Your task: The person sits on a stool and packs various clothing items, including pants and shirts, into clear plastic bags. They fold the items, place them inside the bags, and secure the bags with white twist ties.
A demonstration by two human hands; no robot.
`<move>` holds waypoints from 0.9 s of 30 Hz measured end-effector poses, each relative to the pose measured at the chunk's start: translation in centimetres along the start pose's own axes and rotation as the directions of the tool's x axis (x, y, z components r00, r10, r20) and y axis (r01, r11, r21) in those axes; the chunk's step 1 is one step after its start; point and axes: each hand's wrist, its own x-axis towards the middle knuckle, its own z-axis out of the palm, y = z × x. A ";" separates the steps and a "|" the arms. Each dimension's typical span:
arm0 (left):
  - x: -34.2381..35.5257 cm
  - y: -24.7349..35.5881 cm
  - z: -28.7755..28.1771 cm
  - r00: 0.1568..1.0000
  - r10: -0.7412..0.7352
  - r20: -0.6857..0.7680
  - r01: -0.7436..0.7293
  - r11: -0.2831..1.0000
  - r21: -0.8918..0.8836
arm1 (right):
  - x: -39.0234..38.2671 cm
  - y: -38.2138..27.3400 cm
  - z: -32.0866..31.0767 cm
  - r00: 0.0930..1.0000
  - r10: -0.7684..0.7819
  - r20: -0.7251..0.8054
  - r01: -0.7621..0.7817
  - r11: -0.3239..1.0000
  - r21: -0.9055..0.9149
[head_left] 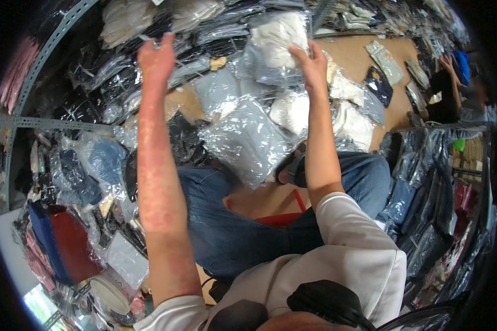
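Note:
My right hand is raised and grips a clear plastic bag holding a folded white garment. My left hand is stretched up toward a heap of dark bagged garments; whether it grips one is hidden. Below the held bag lie more clear bagged garments, one grey-blue and others white. My legs in blue jeans are below, with a sandal on the floor.
A grey metal shelf frame stands at the left with bagged clothes stacked under it. Another person sits at the far right on the brown floor among packets. Dark bagged stock piles up along the right side.

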 end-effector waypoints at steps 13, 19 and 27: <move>0.6 -2.0 -0.2 0.862 0.015 0.507 -0.232 0.900 0.368 | -1.6 25.8 -18.4 0.837 0.536 -0.105 -0.118 -0.009 -0.993; -0.2 -7.5 -0.9 0.718 -0.215 0.662 -0.284 0.777 0.562 | -1.1 19.4 -8.8 0.913 0.343 -0.218 -0.308 0.232 -0.923; -0.9 -12.8 -4.4 0.753 -0.175 0.634 -0.300 0.766 0.568 | 2.3 20.3 8.9 0.772 0.522 0.362 -0.435 0.850 -0.298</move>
